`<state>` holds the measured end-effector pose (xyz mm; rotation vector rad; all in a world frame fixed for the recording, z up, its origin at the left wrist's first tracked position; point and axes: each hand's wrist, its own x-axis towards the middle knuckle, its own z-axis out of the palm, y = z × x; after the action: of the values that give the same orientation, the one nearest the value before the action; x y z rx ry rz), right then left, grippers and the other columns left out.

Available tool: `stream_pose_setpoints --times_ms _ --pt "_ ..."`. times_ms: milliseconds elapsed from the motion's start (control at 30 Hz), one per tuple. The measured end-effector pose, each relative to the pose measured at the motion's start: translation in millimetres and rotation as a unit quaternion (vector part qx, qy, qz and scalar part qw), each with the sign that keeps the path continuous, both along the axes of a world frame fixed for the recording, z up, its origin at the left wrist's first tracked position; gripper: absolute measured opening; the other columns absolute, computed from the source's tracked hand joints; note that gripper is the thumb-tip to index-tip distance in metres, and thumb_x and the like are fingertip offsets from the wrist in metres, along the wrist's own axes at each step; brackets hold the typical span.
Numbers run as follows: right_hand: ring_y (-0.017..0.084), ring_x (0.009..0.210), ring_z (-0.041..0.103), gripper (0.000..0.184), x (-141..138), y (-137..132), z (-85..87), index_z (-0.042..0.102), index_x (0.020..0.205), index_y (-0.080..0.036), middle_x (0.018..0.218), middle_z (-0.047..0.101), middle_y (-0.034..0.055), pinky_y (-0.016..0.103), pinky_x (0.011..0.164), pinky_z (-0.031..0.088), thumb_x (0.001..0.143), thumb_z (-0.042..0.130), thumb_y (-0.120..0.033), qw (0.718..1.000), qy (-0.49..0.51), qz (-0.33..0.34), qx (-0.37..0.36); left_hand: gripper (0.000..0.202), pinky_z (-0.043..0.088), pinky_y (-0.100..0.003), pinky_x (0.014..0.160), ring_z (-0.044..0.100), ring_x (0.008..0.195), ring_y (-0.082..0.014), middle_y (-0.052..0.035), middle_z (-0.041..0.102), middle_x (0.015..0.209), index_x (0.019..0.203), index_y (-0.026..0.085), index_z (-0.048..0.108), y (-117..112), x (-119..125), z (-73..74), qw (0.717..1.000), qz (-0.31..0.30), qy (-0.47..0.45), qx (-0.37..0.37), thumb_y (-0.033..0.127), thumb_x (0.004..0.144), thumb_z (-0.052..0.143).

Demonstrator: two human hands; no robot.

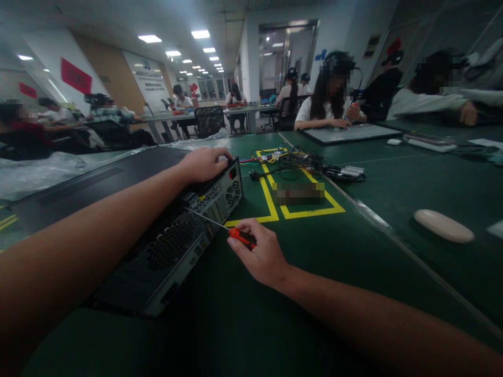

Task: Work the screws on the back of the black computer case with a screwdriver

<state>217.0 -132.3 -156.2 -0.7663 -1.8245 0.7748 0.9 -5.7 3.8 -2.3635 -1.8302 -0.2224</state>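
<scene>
A black desktop computer case (129, 173) lies on the green table, its metal rear panel turned to the right. My left hand (204, 163) rests on top of the case by its rear corner, fingers bent over the edge. In my right hand (261, 254) is a screwdriver (238, 235) with a red and black handle, held between thumb and fingers. Its thin shaft points up and left to the rear panel near the expansion slots. Whether the tip touches a screw cannot be made out. A fan grille (233, 192) shows on the panel.
Beyond the case lies a tangle of cables (298, 159) across yellow tape markings (271, 201). A blurred-out block (298, 193) sits within the tape. A pale oval object (444, 225) is at the right; clear plastic wrap (43, 170) lies left. A co-worker (328, 99) sits across the table.
</scene>
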Motion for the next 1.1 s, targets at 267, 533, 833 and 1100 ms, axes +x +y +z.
stream_pose_setpoints --times_ms 267,533,833,1100 --pt "0.022 0.094 0.077 0.013 2.0 0.4 1.8 0.072 0.111 -0.027 0.104 0.082 0.0041 0.035 0.089 0.061 0.105 0.073 -0.038 1.000 -0.002 0.003 0.017 0.060 0.056 -0.044 0.098 0.077 0.108 -0.0338 -0.0129 0.082 0.111 0.153 0.024 0.078 -3.6 4.1 2.2 1.000 0.010 0.007 -0.008 0.037 0.105 0.043" --pt "0.025 0.100 0.079 0.019 2.0 1.1 1.8 0.076 0.113 -0.024 0.108 0.083 0.0074 0.038 0.093 0.062 0.111 0.068 -0.041 0.999 -0.013 0.010 0.037 0.059 0.055 -0.047 0.099 0.076 0.105 -0.0343 -0.0139 0.082 0.108 0.152 0.024 0.079 -3.4 3.5 2.1 1.000 0.007 -0.008 -0.010 0.036 0.105 0.046" --pt "0.021 0.086 0.076 0.018 -0.3 0.3 -1.8 0.070 0.116 -0.026 0.100 0.081 0.0033 0.034 0.082 0.061 0.103 0.074 -0.037 1.000 0.004 0.006 0.026 0.058 0.055 -0.045 0.096 0.076 0.102 -0.0330 -0.0139 0.082 0.107 0.152 0.022 0.079 -1.4 2.3 1.5 1.000 0.005 -0.011 -0.010 0.036 0.106 0.046" --pt "0.020 0.087 0.075 0.011 -1.3 0.8 -1.3 0.068 0.111 -0.027 0.101 0.080 0.0026 0.033 0.083 0.059 0.104 0.074 -0.034 1.000 0.003 0.010 0.013 0.057 0.054 -0.044 0.096 0.076 0.101 -0.0317 -0.0119 0.081 0.101 0.151 0.024 0.080 0.8 0.2 -0.5 1.000 0.003 -0.015 -0.003 0.036 0.106 0.047"
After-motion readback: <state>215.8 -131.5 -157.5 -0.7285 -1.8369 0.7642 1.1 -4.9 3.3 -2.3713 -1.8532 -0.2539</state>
